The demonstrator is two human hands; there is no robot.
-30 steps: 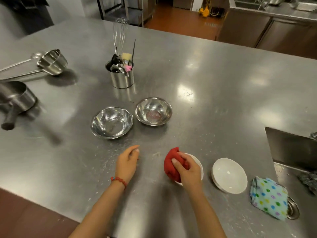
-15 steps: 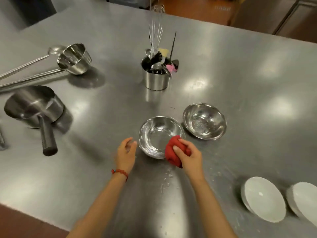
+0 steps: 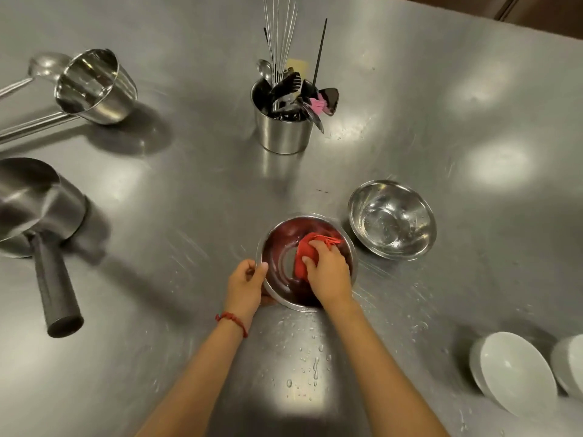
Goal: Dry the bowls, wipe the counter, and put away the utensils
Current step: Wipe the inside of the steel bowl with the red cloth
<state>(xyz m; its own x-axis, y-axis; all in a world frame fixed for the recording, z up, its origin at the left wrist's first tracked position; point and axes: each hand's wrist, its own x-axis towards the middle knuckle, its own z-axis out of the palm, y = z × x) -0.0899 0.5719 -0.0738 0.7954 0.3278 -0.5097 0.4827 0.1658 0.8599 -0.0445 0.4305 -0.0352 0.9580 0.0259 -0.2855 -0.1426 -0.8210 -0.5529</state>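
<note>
Underneath, wet steel counter (image 3: 410,74), water droplets (image 3: 303,370) near its front.

Wet steel counter (image 3: 441,89) carries 2 steel bowls (image 3: 392,219), utensil canister (image 3: 282,134), seemingly 2 white bowls (image 3: 517,373).

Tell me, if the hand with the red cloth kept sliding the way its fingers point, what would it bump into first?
Probably the far inside wall of the steel bowl it is wiping. The right hand presses the red cloth inside that bowl, fingers pointing up and slightly left. Beyond the rim, the utensil holder stands roughly in line.
</note>
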